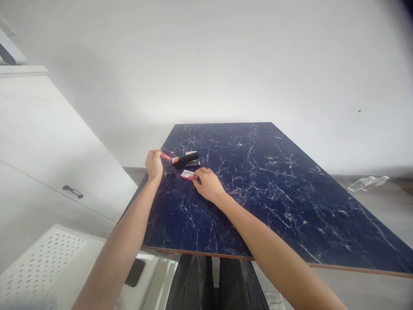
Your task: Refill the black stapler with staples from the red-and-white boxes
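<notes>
A black stapler (186, 159) lies on the dark blue marbled table (232, 206), with small red-and-white boxes around it. At the table's left edge, my left hand (154, 165) is closed on a narrow red box (165, 156), its end pointing toward the stapler. My right hand (208, 183) rests on the tabletop, fingers closed on the right end of a flat red-and-white box (187, 174) just in front of the stapler. Part of another small box (191, 152) shows behind the stapler. Lettering on the boxes is too small to read.
To the left stands a white cabinet with a dark handle (72, 191). Below it is a white perforated panel (41, 258). A pale wall (226, 64) rises behind the table. A clear plastic bottle (363, 184) lies beyond the table's right edge.
</notes>
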The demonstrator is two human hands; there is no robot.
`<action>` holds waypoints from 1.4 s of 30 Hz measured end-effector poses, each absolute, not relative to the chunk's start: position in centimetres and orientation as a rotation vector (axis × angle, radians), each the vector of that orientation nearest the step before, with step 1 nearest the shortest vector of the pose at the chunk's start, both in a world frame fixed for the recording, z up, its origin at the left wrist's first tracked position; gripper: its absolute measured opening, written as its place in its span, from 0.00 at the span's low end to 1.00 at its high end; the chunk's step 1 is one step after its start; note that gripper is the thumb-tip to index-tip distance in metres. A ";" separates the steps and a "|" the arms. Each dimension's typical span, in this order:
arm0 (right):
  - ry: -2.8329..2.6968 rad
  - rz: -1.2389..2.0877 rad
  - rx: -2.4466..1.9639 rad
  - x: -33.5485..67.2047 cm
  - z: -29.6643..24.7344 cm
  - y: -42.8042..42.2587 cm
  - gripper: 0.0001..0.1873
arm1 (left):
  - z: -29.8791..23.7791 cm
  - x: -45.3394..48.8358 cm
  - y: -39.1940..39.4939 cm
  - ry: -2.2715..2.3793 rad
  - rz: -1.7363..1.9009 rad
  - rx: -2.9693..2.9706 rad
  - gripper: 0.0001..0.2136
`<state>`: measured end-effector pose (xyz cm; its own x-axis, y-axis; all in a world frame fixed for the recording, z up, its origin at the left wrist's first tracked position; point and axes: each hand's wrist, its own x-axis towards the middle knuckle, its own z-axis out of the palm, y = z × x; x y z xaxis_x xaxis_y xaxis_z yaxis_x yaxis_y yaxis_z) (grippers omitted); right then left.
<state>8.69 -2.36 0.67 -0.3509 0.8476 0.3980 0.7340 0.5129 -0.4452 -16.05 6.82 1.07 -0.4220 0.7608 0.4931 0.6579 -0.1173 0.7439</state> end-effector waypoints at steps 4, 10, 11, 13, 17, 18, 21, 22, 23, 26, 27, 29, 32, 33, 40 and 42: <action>-2.177 0.286 -1.294 8.8 0.6 -2.2 0.07 | 1.4 -15.8 6.8 2.086 1.627 1.437 0.10; -2.195 0.328 -1.253 9.0 0.8 -2.3 0.08 | 1.1 -16.0 6.3 2.170 1.383 1.616 0.09; -2.193 0.332 -1.252 9.0 0.9 -2.4 0.08 | 1.0 -16.2 6.2 2.216 1.266 1.693 0.09; -2.191 0.332 -1.254 9.1 1.0 -2.4 0.08 | 0.9 -16.5 6.0 2.299 1.032 1.830 0.08; -2.208 0.324 -1.249 9.1 1.0 -2.4 0.09 | 1.6 -17.0 6.1 2.311 1.074 1.820 0.11; -2.210 0.320 -1.250 9.2 1.0 -2.4 0.09 | 1.9 -17.0 6.2 2.262 1.194 1.766 0.13; -2.214 0.304 -1.248 9.1 0.8 -2.3 0.09 | 3.3 -16.7 6.0 2.006 1.555 1.598 0.15; -2.215 0.299 -1.244 9.1 0.7 -2.2 0.10 | 3.8 -16.7 5.9 1.913 1.619 1.589 0.16; -2.214 0.294 -1.241 9.0 0.6 -2.1 0.10 | 4.3 -16.7 5.6 1.824 1.637 1.612 0.19; -2.183 0.288 -1.261 8.9 0.3 -1.8 0.11 | 4.9 -17.2 4.9 1.565 1.419 1.813 0.25; -2.163 0.286 -1.275 8.8 0.3 -1.8 0.12 | 4.9 -17.5 4.7 1.502 1.311 1.878 0.25; -2.123 0.286 -1.287 8.8 0.3 -1.9 0.13 | 4.4 -18.0 4.7 1.456 1.176 1.956 0.23; -2.053 0.320 -1.277 9.0 0.6 -2.2 0.15 | 3.2 -18.3 5.0 1.545 1.165 1.970 0.23; -2.016 0.349 -1.282 9.1 0.8 -2.1 0.16 | 2.8 -18.1 5.1 1.568 1.140 1.988 0.23; -1.877 0.605 -1.347 10.3 1.7 4.9 0.40 | 0.7 -16.2 5.3 1.509 0.900 2.221 0.31; -1.973 0.708 -1.265 10.3 2.0 7.9 0.44 | 0.6 -15.8 5.4 1.494 0.846 2.274 0.33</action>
